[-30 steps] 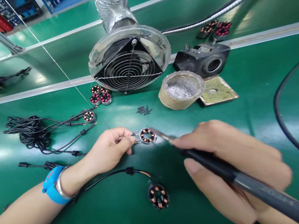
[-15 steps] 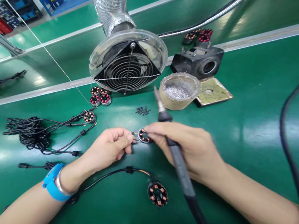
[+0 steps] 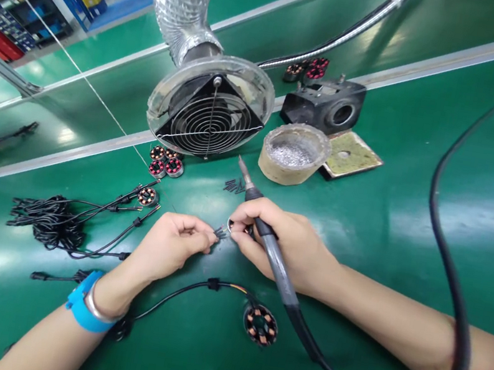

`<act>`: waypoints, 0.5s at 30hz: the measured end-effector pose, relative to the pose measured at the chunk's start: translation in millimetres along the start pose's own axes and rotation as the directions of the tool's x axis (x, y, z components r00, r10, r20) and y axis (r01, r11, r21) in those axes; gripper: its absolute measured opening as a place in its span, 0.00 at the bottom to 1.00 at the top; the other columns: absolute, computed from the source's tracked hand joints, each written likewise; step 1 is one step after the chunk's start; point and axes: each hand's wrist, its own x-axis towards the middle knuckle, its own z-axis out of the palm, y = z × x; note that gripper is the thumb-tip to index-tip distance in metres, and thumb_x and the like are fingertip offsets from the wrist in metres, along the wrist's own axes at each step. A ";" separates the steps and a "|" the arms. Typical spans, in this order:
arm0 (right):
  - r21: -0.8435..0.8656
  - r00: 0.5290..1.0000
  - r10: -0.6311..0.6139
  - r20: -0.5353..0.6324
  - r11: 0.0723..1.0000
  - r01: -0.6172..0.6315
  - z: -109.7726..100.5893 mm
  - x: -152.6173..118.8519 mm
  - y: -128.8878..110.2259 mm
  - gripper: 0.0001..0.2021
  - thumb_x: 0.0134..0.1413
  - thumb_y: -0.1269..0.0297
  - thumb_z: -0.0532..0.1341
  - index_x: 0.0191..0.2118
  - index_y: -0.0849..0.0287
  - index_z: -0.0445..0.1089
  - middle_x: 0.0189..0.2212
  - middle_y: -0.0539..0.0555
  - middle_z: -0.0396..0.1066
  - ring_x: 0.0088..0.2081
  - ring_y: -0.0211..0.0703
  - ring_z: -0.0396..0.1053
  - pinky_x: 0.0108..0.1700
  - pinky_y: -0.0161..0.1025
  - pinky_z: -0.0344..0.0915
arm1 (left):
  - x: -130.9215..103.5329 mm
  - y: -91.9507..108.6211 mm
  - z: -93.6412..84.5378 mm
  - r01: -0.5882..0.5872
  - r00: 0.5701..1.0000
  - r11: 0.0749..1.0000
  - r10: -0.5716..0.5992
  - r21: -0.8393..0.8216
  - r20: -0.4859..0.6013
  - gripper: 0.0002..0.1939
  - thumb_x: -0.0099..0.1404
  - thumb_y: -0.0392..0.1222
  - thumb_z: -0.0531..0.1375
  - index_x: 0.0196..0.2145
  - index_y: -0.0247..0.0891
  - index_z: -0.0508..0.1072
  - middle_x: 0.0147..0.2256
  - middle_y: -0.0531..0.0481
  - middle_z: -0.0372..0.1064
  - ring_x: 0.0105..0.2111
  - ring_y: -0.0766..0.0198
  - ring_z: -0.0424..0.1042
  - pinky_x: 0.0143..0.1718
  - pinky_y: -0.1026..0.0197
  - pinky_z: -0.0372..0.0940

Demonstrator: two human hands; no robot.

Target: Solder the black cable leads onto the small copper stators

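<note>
My left hand (image 3: 180,244), with a blue band (image 3: 89,304) on its wrist, pinches several thin dark wire ends (image 3: 220,233). Just right of them, the fingers of my right hand (image 3: 285,242) cover most of a small round stator (image 3: 231,225). That same hand holds a soldering iron (image 3: 271,249), whose tip points up and left, off the wires. Small black tubes (image 3: 232,185) lie on the bench beyond my hands. Nearer to me rests another stator (image 3: 260,324) with a black cable attached.
A fume extractor fan (image 3: 210,119) hangs over the back. Right of it stand a bowl of solder (image 3: 294,155), a sponge tray (image 3: 355,156) and a black iron holder (image 3: 324,106). Coiled black cables (image 3: 51,222) and more stators (image 3: 166,164) lie left. The iron's cord (image 3: 445,243) loops at right.
My right hand and the iron have shifted slightly left and down, and the fingers now cover more of the stator. The cord has swung left. My left hand has moved slightly left.
</note>
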 end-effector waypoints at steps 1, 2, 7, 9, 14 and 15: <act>0.003 1.000 -0.007 0.002 1.000 0.007 0.4 -0.2 0.4 0.10 0.52 0.78 0.58 0.39 0.58 0.63 0.26 0.44 0.67 0.22 0.28 0.62 0.26 0.26 0.59 | -0.1 0.3 0.5 -0.005 1.000 1.000 0.005 0.011 -0.010 0.09 0.55 0.43 0.63 0.28 0.33 0.76 0.20 0.57 0.68 0.12 0.78 0.50 0.13 0.69 0.44; 0.007 1.000 -0.013 0.008 1.000 0.013 0.9 -0.3 0.8 0.10 0.52 0.78 0.58 0.39 0.57 0.63 0.27 0.45 0.68 0.23 0.28 0.63 0.27 0.27 0.60 | -0.2 0.4 0.9 -0.017 1.000 1.000 0.017 0.021 -0.016 0.10 0.56 0.44 0.63 0.28 0.34 0.77 0.19 0.57 0.66 0.13 0.77 0.50 0.14 0.69 0.45; 0.024 0.999 -0.022 0.039 0.999 0.021 1.5 0.0 0.1 0.09 0.54 0.77 0.57 0.39 0.57 0.63 0.29 0.46 0.69 0.25 0.30 0.66 0.29 0.28 0.63 | -0.2 -0.6 0.7 -0.113 0.993 0.990 0.114 0.088 -0.013 0.11 0.58 0.45 0.63 0.29 0.34 0.79 0.20 0.55 0.67 0.20 0.72 0.57 0.22 0.68 0.53; 0.018 0.999 -0.029 0.043 0.999 0.028 1.0 0.0 -1.0 0.09 0.54 0.77 0.57 0.39 0.57 0.64 0.29 0.46 0.70 0.26 0.30 0.67 0.30 0.27 0.64 | -0.6 -1.1 0.4 -0.141 0.990 0.983 0.142 0.116 -0.002 0.11 0.59 0.45 0.62 0.29 0.35 0.79 0.23 0.53 0.71 0.23 0.70 0.61 0.26 0.67 0.56; -0.011 0.997 -0.078 0.026 0.997 0.079 2.3 -1.5 0.7 0.10 0.55 0.77 0.58 0.41 0.56 0.65 0.32 0.48 0.73 0.31 0.33 0.71 0.35 0.29 0.68 | -4.1 -2.4 0.1 -0.191 0.981 0.963 0.190 0.189 0.025 0.11 0.62 0.45 0.61 0.29 0.36 0.79 0.26 0.53 0.74 0.27 0.67 0.65 0.31 0.66 0.59; -0.001 0.995 -0.096 0.026 0.995 0.096 3.2 -2.1 2.1 0.11 0.55 0.77 0.58 0.43 0.56 0.65 0.34 0.48 0.74 0.34 0.34 0.72 0.37 0.29 0.69 | -5.0 -2.9 0.0 -0.209 0.978 0.954 0.207 0.216 0.032 0.12 0.62 0.45 0.60 0.29 0.36 0.79 0.26 0.53 0.73 0.27 0.67 0.65 0.31 0.66 0.59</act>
